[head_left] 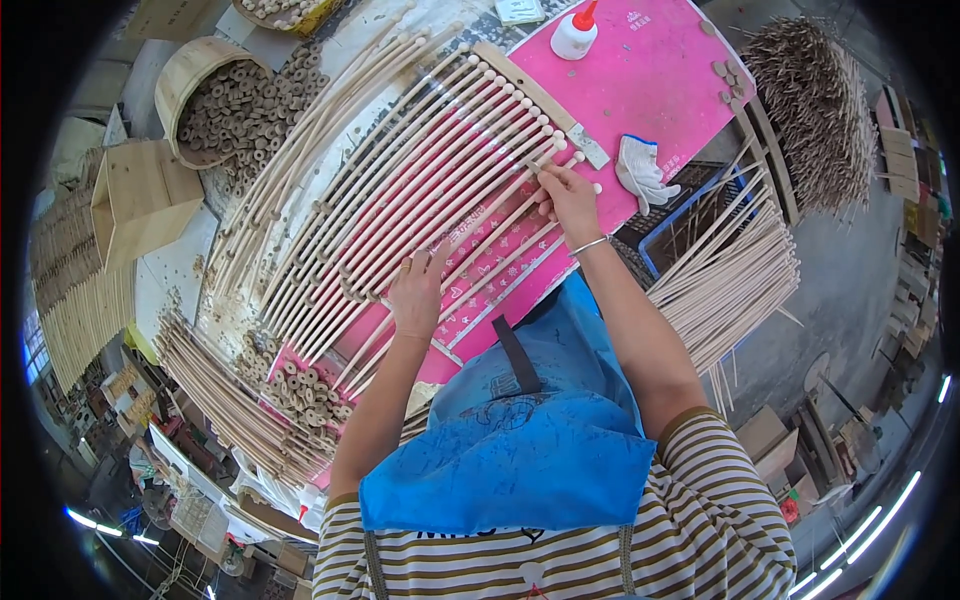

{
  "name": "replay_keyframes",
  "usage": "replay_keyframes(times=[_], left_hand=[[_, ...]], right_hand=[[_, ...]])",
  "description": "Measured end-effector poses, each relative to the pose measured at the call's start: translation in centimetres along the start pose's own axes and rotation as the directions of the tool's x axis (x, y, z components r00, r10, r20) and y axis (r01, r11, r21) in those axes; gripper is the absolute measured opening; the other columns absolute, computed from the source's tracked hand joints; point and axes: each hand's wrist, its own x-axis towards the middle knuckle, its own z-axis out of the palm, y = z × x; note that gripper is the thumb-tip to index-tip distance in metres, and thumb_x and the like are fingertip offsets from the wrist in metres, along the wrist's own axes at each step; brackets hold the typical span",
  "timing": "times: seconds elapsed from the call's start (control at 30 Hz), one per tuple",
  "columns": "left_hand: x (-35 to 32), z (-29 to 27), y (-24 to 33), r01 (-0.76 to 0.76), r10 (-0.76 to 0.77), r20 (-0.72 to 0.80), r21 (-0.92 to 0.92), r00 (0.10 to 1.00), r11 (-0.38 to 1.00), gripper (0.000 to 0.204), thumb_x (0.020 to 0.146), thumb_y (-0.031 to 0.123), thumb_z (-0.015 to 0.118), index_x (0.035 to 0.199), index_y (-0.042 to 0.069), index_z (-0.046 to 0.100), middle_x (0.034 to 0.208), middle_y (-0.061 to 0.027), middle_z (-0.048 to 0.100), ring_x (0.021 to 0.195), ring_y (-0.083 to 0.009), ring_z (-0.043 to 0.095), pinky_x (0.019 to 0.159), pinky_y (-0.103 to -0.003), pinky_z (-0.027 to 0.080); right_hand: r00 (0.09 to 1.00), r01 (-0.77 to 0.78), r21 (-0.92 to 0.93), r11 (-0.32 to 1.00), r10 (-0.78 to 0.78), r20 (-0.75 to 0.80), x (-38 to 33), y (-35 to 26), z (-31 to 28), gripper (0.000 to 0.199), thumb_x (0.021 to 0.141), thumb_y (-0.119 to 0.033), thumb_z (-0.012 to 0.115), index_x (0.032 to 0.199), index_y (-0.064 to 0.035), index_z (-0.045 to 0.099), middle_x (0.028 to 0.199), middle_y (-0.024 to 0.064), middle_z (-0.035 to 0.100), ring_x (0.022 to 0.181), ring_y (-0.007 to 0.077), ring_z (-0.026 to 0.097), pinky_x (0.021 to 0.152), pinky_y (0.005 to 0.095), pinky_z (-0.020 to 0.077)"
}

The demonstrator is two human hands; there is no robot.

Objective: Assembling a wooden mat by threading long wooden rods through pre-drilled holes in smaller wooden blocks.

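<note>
Pale wooden sticks [400,190], each with a round knob at its far end, lie side by side in a slanting row on a pink board [620,90]. My right hand [568,200] is closed around a stick close to its knob, at the near right of the row. Over the lower part of the same row rests my left hand [415,300], fingers stretched out and a little apart, touching the sticks. Brown wooden rings [318,210] sit along the sticks' lower ends. A wooden strip [530,90] runs beside the line of knobs.
A tipped wooden tub [195,95] spills brown rings at the left. More rings [305,395] lie near the left forearm. A glue bottle [574,38] and white glove [643,172] rest on the board. Bundled sticks [735,270] fill the right side, by a blue-edged crate [655,245].
</note>
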Motion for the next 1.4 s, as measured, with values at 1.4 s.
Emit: replay_keyframes(times=[1.4], left_hand=[[1.2, 0.3, 1.8, -0.024, 0.025, 0.020, -0.057, 0.999, 0.998, 0.046, 0.091, 0.020, 0.067, 0.136, 0.017, 0.061, 0.105, -0.0073, 0.058, 0.092, -0.0269, 0.066, 0.075, -0.038, 0.058]], right_hand=[[0.985, 0.101, 0.019, 0.995, -0.098, -0.140, -1.7, 3.1, -4.9, 0.021, 0.101, -0.020, 0.065, 0.105, 0.0004, 0.065, 0.071, 0.0058, 0.065, 0.053, 0.0100, 0.057, 0.046, 0.0246, 0.0452]])
